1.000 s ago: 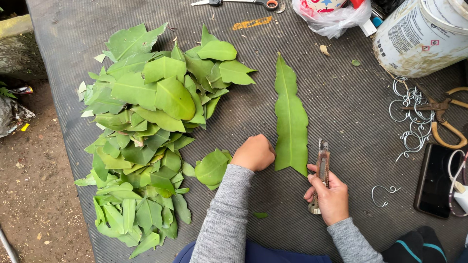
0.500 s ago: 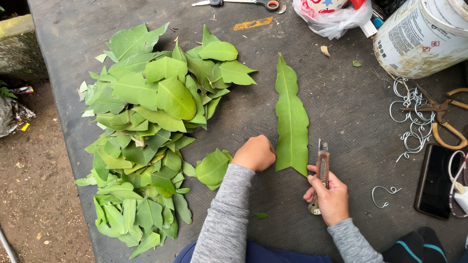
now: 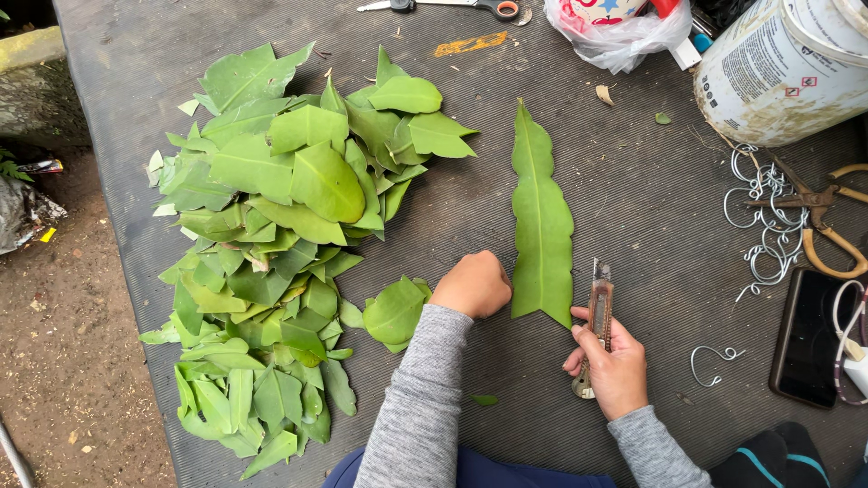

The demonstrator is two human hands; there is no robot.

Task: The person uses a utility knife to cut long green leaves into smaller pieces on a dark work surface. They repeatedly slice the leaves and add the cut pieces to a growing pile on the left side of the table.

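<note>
A dark ribbed table [image 3: 633,208] stands outdoors, bare dirt ground [image 3: 63,343] to its left. Nearest, the right hand [image 3: 615,370] is clamped on a box cutter [image 3: 599,316], blade end pointing away. The left hand [image 3: 472,285], curled into a fist, presses beside the long leaf [image 3: 541,217], which lies lengthwise, tip pointing away. Left lies a leaf pile [image 3: 271,235]; farther right, wire hooks [image 3: 758,226] and a bucket [image 3: 787,68].

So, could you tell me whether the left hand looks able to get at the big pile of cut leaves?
Probably yes: the left hand rests beside the long leaf, with only small loose leaves before the pile.
</note>
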